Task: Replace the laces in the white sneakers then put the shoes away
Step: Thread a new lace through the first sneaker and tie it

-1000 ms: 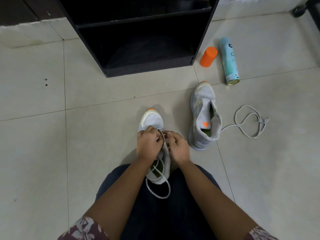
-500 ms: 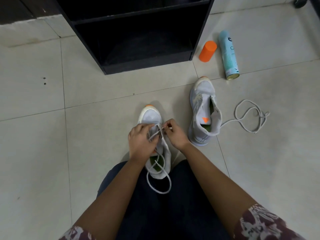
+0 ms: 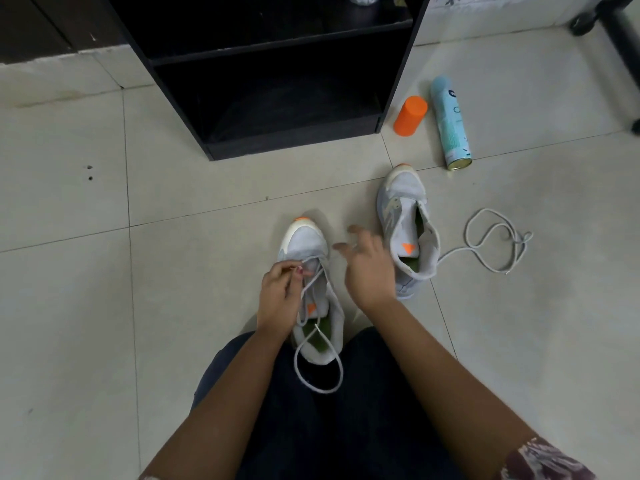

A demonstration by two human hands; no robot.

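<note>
The right hand [image 3: 369, 268] has let go of the lace [image 3: 313, 282] and lifted away, fingers spread, while the left hand [image 3: 277, 299] still pinches it at the front eyelets of the near sneaker [image 3: 304, 242] on the floor, so lacing looks barely begun; the second sneaker [image 3: 401, 195] waits unlaced.

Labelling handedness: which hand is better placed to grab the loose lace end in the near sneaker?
Right, likely: the right hand is open, empty beside the white mesh sneaker; the left hand pinches the grey cord lace at its front eyelets.
</note>
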